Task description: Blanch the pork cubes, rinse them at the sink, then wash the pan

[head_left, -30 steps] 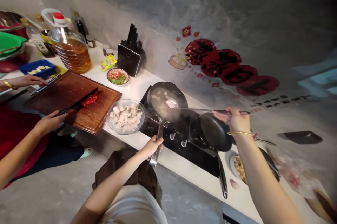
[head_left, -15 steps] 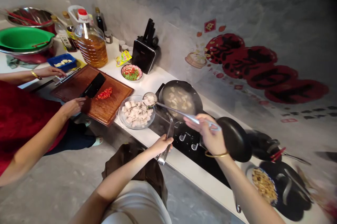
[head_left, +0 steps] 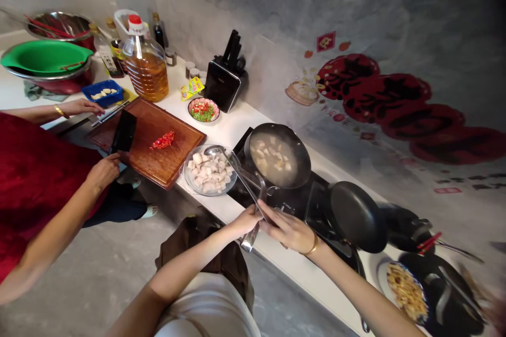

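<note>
My left hand [head_left: 250,220] grips the metal handle [head_left: 249,240] of the wok [head_left: 302,162], which sits on the black stove [head_left: 317,201] with pale pieces [head_left: 275,152] in cloudy liquid. My right hand [head_left: 291,230], just beside it, grasps the ladle [head_left: 244,184], its head over the far side of the glass bowl [head_left: 185,173] of pale chunks [head_left: 211,174]. That bowl stands on the table [head_left: 234,122], between wok and cutting board [head_left: 149,119].

Oil btl [head_left: 146,76], blk knife block [head_left: 222,85]

Red wall decal [head_left: 409,100] reading 蒸蒸日上, black knife block [head_left: 226,93] with pale lettering [head_left: 222,80] too small to read
</note>
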Available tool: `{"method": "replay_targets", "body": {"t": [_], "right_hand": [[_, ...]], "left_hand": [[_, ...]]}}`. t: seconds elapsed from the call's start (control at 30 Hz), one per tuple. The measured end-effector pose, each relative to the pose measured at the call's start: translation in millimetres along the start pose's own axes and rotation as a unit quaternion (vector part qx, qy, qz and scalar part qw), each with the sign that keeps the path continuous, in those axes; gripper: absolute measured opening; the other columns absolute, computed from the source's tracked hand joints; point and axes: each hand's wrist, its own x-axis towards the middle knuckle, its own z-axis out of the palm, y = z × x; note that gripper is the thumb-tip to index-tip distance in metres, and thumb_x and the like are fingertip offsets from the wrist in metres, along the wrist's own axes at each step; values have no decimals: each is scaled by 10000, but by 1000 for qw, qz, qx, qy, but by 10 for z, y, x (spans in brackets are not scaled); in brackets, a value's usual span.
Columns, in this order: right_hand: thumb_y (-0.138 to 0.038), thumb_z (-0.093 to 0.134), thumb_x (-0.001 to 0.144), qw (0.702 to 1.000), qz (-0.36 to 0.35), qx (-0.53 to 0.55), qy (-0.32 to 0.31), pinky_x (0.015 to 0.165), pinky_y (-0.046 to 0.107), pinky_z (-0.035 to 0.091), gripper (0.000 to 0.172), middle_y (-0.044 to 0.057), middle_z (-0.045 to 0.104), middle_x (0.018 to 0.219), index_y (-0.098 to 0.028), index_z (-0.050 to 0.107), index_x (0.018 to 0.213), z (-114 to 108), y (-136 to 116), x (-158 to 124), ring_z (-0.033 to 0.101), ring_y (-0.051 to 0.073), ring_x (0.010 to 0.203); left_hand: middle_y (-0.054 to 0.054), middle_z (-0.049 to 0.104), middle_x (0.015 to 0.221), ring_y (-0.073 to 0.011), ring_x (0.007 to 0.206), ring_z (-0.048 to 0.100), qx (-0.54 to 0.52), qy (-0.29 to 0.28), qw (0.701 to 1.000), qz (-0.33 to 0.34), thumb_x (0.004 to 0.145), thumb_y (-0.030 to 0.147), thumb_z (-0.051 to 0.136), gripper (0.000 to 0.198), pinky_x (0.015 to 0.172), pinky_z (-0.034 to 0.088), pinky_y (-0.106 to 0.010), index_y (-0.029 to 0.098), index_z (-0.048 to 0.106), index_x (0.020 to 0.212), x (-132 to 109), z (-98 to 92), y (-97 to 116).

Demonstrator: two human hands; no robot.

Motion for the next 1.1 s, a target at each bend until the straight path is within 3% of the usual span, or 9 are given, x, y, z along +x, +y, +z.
{"method": "replay_targets", "body": {"t": [0.1, 0.17, 0.27, 0.37, 0.47, 0.6, 0.8, 0.97, 1.1], "right_hand": [[-183, 488, 934, 995, 19, 76, 62, 892, 350, 586, 353, 120, 533, 1368, -230, 550, 1278, 52, -36, -90, 636, 240, 1109], [-159, 420, 953, 974, 66, 141, 165, 912, 416, 574, 281, 119, 558, 1347, -226, 591, 1166, 64, -78, -132, 615, 260, 1140], [-212, 428, 965, 891, 203, 193, 357, 897, 480, 573, 188, 100, 697, 1078, -208, 582, 1072, -21, -78, -144, 666, 273, 1048], [-328, 490, 948, 828, 284, 200, 440, 860, 470, 589, 163, 59, 686, 953, -200, 578, 994, -191, 108, -150, 701, 269, 957], [-393, 503, 932, 844, 305, 148, 416, 927, 468, 553, 205, 52, 676, 999, -213, 580, 994, -298, 452, -219, 679, 258, 1021], [-354, 428, 951, 901, 315, 16, 298, 1020, 444, 491, 222, 78, 675, 1155, -230, 595, 1027, -273, 887, -316, 592, 229, 1178], [-216, 440, 906, 953, 260, -83, 134, 1036, 389, 490, 243, 65, 576, 1335, -233, 625, 1063, -129, 1170, -250, 571, 213, 1202], [-208, 394, 920, 957, 248, -91, 121, 1012, 413, 504, 271, 89, 576, 1331, -215, 614, 1077, -63, 1184, -116, 568, 236, 1205], [-269, 400, 935, 950, 263, -76, 148, 937, 375, 548, 236, 69, 685, 1149, -235, 606, 1045, -158, 1080, -25, 654, 227, 1079]], "left_hand": [[-2, 617, 699, -130, 609, 559, -8, 5, 999, -43, 871, 382, 507, 259, 610, 439, -268, 149, 547, 977, 15, -9, -76], [38, 560, 616, -103, 504, 510, -23, 2, 997, -78, 865, 422, 508, 259, 518, 388, -236, 172, 498, 929, 27, -6, -140], [61, 536, 586, -85, 474, 498, -41, 8, 994, -97, 833, 471, 546, 293, 473, 339, -204, 201, 434, 856, 36, 10, -195], [67, 534, 572, -82, 465, 495, -45, 6, 994, -101, 806, 508, 570, 340, 459, 317, -198, 211, 406, 823, 30, 25, -186], [69, 538, 572, -80, 462, 492, -54, 4, 993, -109, 801, 504, 578, 344, 474, 332, -207, 211, 399, 825, 14, 35, -152], [71, 536, 568, -76, 465, 489, -59, 2, 993, -104, 792, 507, 590, 356, 506, 359, -218, 209, 396, 820, 0, 37, -134], [64, 543, 582, -76, 481, 500, -53, -4, 995, -84, 807, 510, 575, 346, 531, 381, -221, 199, 425, 837, 15, 38, -165], [60, 547, 585, -77, 483, 503, -45, 1, 996, -76, 826, 480, 561, 314, 540, 388, -221, 192, 437, 848, 40, 35, -212], [55, 557, 598, -82, 499, 512, -44, 1, 996, -77, 824, 487, 568, 320, 539, 388, -219, 187, 467, 877, 35, 25, -213]]}}
